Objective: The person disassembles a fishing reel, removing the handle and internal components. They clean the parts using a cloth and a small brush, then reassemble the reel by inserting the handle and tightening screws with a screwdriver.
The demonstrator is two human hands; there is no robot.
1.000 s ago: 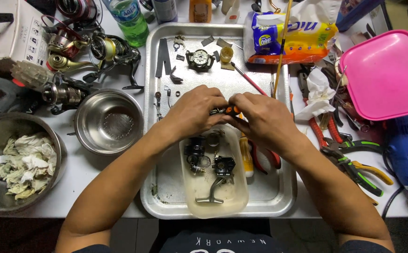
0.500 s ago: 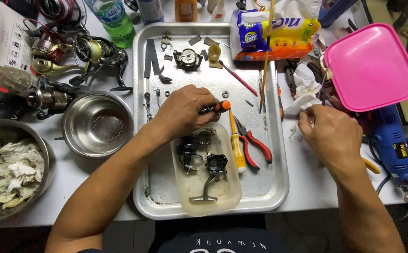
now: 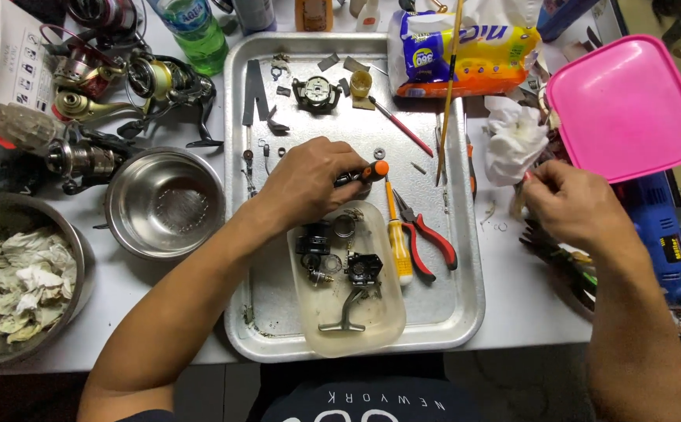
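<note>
Big steel tray (image 3: 465,312), centre of bench. Inside it, near edge: clear plastic tub (image 3: 379,320) w/ black reel parts. Left hand (image 3: 309,184) fisted round small screwdriver (image 3: 364,173), black grip, orange cap, lying across tray middle. Right hand (image 3: 571,207) off tray, fingers curled at dark tools; grip can't tell.

Setting was small repair workbench, hobby workshop type. White table (image 3: 512,312) was crowded with tools and parts. Metal tray (image 3: 465,312) served as work surface, held loose washers, screws, red-handled pliers (image 3: 426,238), yellow-handled screwdriver (image 3: 400,250). Clear plastic tub (image 3: 379,320) held dismantled reel parts. Several fishing reels (image 3: 121,86) lay at far left. Blue power drill (image 3: 657,227) lay at right edge. Steel bowl (image 3: 164,203) sat beside tray; second bowl held used rags (image 3: 12,281). Tissue pack (image 3: 465,51) stood at far side.
</note>
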